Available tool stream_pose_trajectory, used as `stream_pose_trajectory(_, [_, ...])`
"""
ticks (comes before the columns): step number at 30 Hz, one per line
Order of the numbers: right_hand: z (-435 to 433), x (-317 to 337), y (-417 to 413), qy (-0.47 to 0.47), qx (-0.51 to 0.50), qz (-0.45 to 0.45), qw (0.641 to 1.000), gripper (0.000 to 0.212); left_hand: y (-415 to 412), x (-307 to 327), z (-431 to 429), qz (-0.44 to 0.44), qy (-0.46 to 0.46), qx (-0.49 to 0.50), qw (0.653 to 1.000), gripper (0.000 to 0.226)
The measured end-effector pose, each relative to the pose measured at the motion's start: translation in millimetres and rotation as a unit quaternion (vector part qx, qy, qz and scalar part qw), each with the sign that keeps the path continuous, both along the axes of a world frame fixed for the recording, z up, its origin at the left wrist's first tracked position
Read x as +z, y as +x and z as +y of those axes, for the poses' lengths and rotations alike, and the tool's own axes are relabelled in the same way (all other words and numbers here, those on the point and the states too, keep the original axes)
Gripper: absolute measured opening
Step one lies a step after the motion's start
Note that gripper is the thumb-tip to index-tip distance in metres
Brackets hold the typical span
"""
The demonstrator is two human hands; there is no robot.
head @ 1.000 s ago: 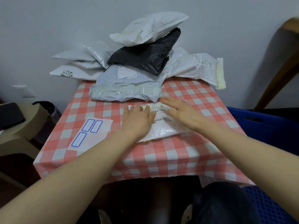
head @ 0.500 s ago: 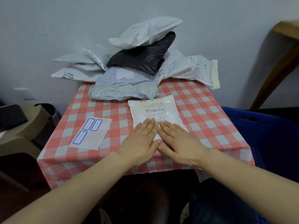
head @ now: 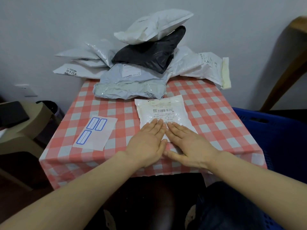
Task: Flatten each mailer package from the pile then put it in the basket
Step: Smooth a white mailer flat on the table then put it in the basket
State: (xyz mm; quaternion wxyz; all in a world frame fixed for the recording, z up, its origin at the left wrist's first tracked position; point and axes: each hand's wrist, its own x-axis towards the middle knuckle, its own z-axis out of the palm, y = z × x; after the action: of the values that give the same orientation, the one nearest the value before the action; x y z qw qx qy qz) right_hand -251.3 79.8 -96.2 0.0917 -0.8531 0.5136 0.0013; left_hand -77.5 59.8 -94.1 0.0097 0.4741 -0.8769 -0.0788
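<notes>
A white mailer (head: pixel 163 110) with a barcode label lies flat on the red-and-white checked table (head: pixel 216 117). My left hand (head: pixel 147 143) and my right hand (head: pixel 187 145) press side by side on its near end, fingers straight and palms down. Behind it, against the wall, rises the pile of mailers (head: pixel 142 63): several white ones, a grey one at the bottom front, a black one above it and a white one on top. The blue basket (head: pixel 272 130) stands to the right of the table, below its top.
A white sheet with three blue-framed labels (head: pixel 95 132) lies on the table's left part. A beige stool with a black object (head: pixel 18 123) stands at the left. A wooden piece of furniture (head: pixel 285 68) leans at the right. My knees are under the table's front edge.
Both hands slid from the mailer's far end toward me along its surface, uncovering the label. In the last half second they barely moved.
</notes>
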Motion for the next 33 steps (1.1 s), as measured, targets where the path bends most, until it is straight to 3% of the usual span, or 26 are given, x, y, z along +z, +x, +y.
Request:
stream_pose_trajectory(3, [-2.1, 4.9, -0.4, 0.015, -0.008, -0.007, 1.0, 0.102, -1.2, 2.7, -1.6, 0.003, 0.009, 0.005, 1.0, 0.054])
stream_pose_trajectory(7, [-1.2, 7.1, -1.9, 0.027, -0.022, -0.026, 0.999, 0.072, -3.0, 5.3, -3.9, 0.012, 0.017, 0.009, 1.0, 0.053])
stream_pose_trajectory(11, [-7.9, 21.1, -4.1, 0.079, -0.03, -0.051, 0.995, 0.056, -2.1, 8.0, -12.1, 0.048, 0.001, 0.012, 0.999, 0.048])
stream_pose_trajectory(13, [-21.0, 36.1, -4.8, 0.096, -0.096, -0.13, 0.982, 0.042, 0.0, 14.3, -20.5, 0.087, -0.024, 0.024, 0.996, 0.041])
stream_pose_trajectory(15, [-37.6, 46.8, -3.6, 0.021, -0.141, -0.186, 0.972, 0.037, 0.8, 21.9, -30.0, 0.118, -0.057, 0.021, 0.991, 0.039])
stream_pose_trajectory(17, [-51.3, 47.6, 1.6, -0.01, -0.124, -0.177, 0.976, 0.04, 2.3, 25.6, -38.9, 0.087, -0.064, 0.034, 0.994, 0.055])
stream_pose_trajectory(20, [-62.6, 31.1, 8.4, 0.076, -0.101, -0.101, 0.987, 0.055, 4.1, 19.6, -46.9, 0.003, 0.013, 0.046, 0.999, 0.07])
stream_pose_trajectory(23, [-64.8, 16.2, 11.0, 0.079, -0.105, -0.062, 0.989, 0.056, 5.6, 12.5, -48.9, 0.018, 0.087, 0.049, 0.995, 0.068])
stream_pose_trajectory(33, [-66.3, 9.0, 12.5, 0.041, -0.11, -0.058, 0.991, 0.054, 5.6, 16.7, -53.8, 0.019, 0.099, 0.054, 0.993, 0.064])
